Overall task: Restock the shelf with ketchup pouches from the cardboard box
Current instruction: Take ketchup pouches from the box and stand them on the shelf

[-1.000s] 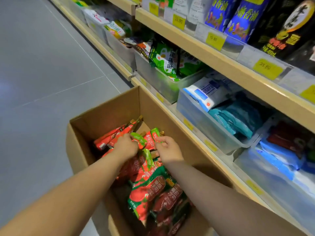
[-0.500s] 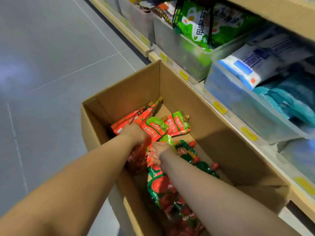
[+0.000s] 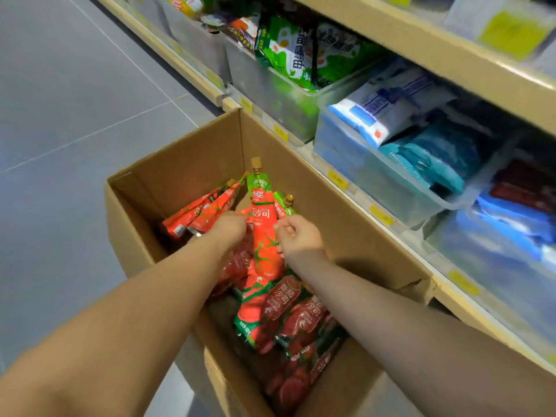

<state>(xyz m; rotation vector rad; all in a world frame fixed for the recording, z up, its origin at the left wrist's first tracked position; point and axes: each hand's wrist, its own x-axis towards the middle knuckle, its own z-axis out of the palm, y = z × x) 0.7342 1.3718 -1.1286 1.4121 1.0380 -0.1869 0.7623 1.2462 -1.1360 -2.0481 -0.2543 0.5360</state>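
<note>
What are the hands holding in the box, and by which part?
Both the left hand and right hand grip ketchup pouches around mid-body, spouts pointing away.

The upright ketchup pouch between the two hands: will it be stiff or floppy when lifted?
Probably floppy: the ketchup pouch looks like soft, bulging film. Its glossy surface may be slippery. Only its capped spout looks rigid.

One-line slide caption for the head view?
Both hands gather ketchup pouches inside the cardboard box beside the shelf.

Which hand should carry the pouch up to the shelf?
Probably right. The right hand is on the shelf side and touches the raised pouch. The left hand is farther from the shelf.
</note>
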